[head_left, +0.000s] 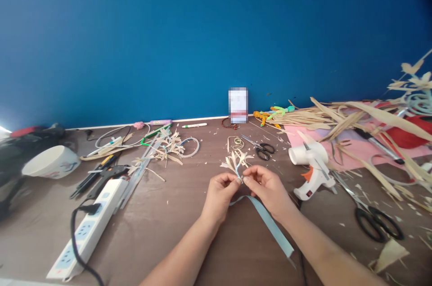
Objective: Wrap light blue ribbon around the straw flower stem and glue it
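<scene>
My left hand (220, 192) and my right hand (266, 187) meet at the middle of the brown table (162, 227), fingertips pinched together. Between them they hold a small bundle of pale dried leaf strips (237, 160) that fans out above the fingers. A light blue ribbon (270, 225) is wound at the bundle's base and trails down and to the right across the table, under my right wrist. Both hands are closed on the bundle where the ribbon wraps it.
A white glue gun (312, 166) lies right of my hands, with black scissors (378, 220) further right and small scissors (265, 148) behind. A power strip (89, 227) and white bowl (50, 162) sit left. Dried leaves (354, 119) pile at the right; leaf scraps (168, 146) lie behind.
</scene>
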Tool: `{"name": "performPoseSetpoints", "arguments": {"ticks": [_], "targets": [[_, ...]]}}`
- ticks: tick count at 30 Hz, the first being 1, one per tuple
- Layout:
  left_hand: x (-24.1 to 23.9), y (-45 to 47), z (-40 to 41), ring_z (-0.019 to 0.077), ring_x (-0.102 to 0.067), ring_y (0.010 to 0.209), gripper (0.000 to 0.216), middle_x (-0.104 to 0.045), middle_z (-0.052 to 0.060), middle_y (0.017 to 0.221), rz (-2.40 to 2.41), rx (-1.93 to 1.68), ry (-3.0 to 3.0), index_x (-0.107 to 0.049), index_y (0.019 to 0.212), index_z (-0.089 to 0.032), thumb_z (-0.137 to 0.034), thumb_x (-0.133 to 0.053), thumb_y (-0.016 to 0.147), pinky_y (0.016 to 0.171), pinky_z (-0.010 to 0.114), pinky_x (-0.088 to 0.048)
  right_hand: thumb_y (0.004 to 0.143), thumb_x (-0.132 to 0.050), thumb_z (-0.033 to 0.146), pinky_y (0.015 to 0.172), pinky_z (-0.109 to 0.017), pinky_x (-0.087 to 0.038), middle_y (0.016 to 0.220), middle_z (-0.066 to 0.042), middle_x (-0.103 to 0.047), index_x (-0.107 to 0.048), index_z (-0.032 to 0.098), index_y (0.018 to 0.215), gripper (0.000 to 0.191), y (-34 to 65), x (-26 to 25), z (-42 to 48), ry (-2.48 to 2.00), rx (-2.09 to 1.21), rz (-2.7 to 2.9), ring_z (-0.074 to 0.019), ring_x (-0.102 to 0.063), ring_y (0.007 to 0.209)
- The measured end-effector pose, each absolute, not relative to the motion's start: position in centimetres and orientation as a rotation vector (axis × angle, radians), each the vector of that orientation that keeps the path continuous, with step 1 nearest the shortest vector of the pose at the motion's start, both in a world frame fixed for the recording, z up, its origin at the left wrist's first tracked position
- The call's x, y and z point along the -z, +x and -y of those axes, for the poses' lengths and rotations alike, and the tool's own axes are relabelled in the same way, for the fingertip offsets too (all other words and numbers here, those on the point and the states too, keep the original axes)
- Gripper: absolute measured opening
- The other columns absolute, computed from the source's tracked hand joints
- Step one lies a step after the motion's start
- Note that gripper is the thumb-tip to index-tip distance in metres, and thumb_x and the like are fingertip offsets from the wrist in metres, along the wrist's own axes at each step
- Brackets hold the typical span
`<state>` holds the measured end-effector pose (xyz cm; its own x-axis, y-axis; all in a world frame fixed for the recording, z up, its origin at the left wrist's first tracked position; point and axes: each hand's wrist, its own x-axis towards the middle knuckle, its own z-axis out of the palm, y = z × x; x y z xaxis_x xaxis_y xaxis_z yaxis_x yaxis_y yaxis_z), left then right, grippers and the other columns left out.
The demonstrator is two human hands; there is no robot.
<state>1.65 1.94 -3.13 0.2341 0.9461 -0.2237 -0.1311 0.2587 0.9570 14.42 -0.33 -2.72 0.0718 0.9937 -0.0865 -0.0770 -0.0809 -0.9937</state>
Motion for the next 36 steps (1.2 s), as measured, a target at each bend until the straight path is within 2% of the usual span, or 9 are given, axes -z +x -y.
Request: {"name": "performPoseSetpoints", "arguments": {"ticks": [5,12,15,18,23,28,33,36], "targets": [[3.0,1.9,-1.4,0.0033,-0.029,0.041,0.027,-0.043,-0.005,0.046,-1.032,-0.878,1.066,-0.055,0.057,-0.011,-0.035,-0.065,0.060,0.042,0.019,-0.019,0.066,-0.059,0.021,0.042,-0.018,-0.029,0.054,0.006,-0.043,-0.054,0.016,0.066,0.007,14.7,2.0,0.2,-1.251,-1.290,1.128,-0.0057,-0.036,0.046],[2.6,1.5,-1.5,0.0012,-0.015,0.036,0.024,-0.025,-0.010,0.039,-0.866,-0.713,0.841,-0.050,0.056,-0.013,-0.030,-0.065,0.059,0.038,0.019,-0.008,0.068,-0.059,0.021,0.040,-0.018,-0.020,0.053,0.007,-0.043,-0.053,0.015,0.062,0.010,14.9,1.4,0.2,-1.094,-1.505,1.005,-0.0033,-0.030,0.042],[2.6,1.4,-1.6,0.0009,-0.017,0.036,0.021,-0.026,-0.009,0.041,-0.748,-0.608,0.670,-0.048,0.057,-0.013,-0.025,-0.065,0.060,0.038,0.017,-0.008,0.067,-0.062,0.024,0.039,-0.017,-0.018,0.055,0.006,-0.044,-0.053,0.014,0.064,0.013,15.2,2.0,0.2,-0.994,-1.636,0.898,-0.0021,-0.030,0.041],[2.5,1.3,-1.7,0.0014,-0.027,0.037,0.020,-0.036,-0.005,0.044,-0.648,-0.572,0.524,-0.050,0.058,-0.011,-0.023,-0.066,0.058,0.037,0.015,-0.014,0.066,-0.065,0.024,0.040,-0.017,-0.020,0.056,0.006,-0.045,-0.053,0.014,0.065,0.015,15.6,2.5,0.1,-0.858,-1.771,0.813,-0.0020,-0.033,0.042],[2.6,1.3,-1.7,0.0074,-0.043,0.041,0.030,-0.046,0.000,0.047,-0.533,-0.475,0.346,-0.054,0.060,-0.010,-0.039,-0.059,0.065,0.037,0.017,-0.028,0.064,-0.068,0.021,0.039,-0.016,-0.019,0.053,0.005,-0.047,-0.055,0.013,0.065,0.015,16.2,2.7,0.1,-0.729,-1.896,0.710,-0.0005,-0.032,0.040],[3.1,1.4,-1.3,0.0064,-0.045,0.035,0.015,-0.047,-0.001,0.045,-0.494,-0.458,0.447,-0.057,0.062,-0.008,-0.019,-0.067,0.059,0.033,0.016,-0.033,0.061,-0.070,0.021,0.035,-0.016,-0.012,0.047,0.006,-0.045,-0.057,0.012,0.065,0.017,16.4,2.7,0.1,-0.725,-1.997,0.717,0.0007,-0.026,0.036],[3.6,1.5,-1.2,0.0068,-0.047,0.033,0.015,-0.050,-0.002,0.043,-0.542,-0.472,0.452,-0.058,0.060,-0.009,-0.019,-0.069,0.058,0.031,0.016,-0.037,0.061,-0.070,0.022,0.034,-0.015,-0.010,0.044,0.007,-0.045,-0.056,0.011,0.064,0.018,16.3,3.0,-0.1,-0.719,-2.025,0.744,0.0012,-0.025,0.034],[3.5,1.5,-1.2,0.0075,-0.050,0.037,0.014,-0.053,0.000,0.047,-0.617,-0.477,0.486,-0.059,0.063,-0.009,-0.019,-0.068,0.059,0.031,0.015,-0.038,0.064,-0.068,0.024,0.034,-0.015,-0.011,0.047,0.002,-0.054,-0.056,0.011,0.065,0.017,16.4,3.1,-0.1,-0.717,-2.026,0.798,-0.0007,-0.036,0.034]]}}
